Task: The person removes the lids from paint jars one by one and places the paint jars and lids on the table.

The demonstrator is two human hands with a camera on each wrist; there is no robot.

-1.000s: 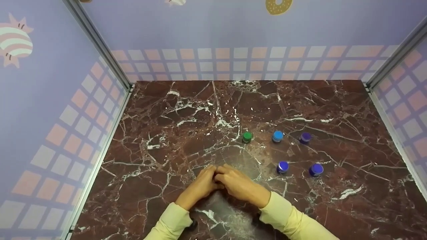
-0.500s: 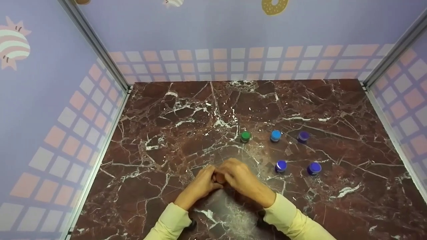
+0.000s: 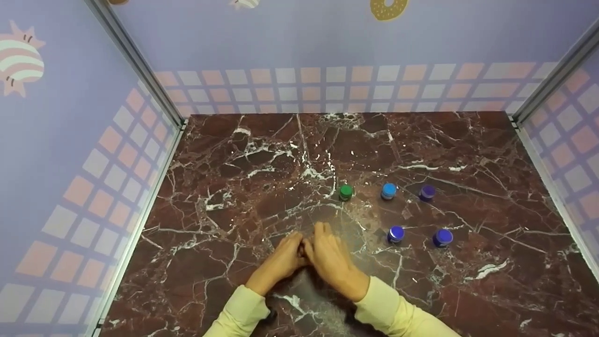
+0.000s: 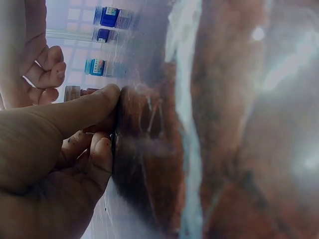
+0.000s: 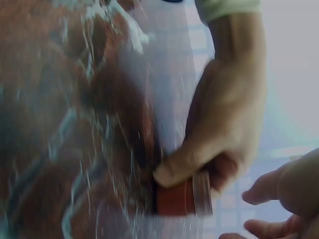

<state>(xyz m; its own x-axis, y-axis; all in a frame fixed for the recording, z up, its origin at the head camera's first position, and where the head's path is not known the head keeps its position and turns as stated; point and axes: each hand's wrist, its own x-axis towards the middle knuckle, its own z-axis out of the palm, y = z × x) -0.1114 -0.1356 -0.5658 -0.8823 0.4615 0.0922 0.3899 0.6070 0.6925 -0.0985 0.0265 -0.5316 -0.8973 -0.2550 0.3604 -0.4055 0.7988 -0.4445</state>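
Observation:
A small reddish-brown paint jar [image 5: 172,200] with a ribbed brown lid [image 5: 202,193] stands on the table between the hands. My left hand [image 3: 280,257] grips the jar's body low down, thumb on the near side, as the left wrist view also shows. Just beside the lid is my right hand [image 3: 330,257], its fingers [image 5: 264,189] spread and loosely bent, with a gap to the lid in the right wrist view. From the head view the jar is mostly hidden by both hands. The lid [image 4: 73,93] sits on the jar.
Right of the hands stand several lidded jars: a green one [image 3: 346,192], a light blue one [image 3: 388,191], a purple one [image 3: 427,193] and two dark blue jars [image 3: 396,234]. Patterned panels [image 3: 327,37] wall in the marble-look table [image 3: 262,201] at the back and sides.
My right hand was over the jar's lid, then turned and lifted, showing the jar. Now its fingers point away from me, off the lid. The left hand has kept its hold.

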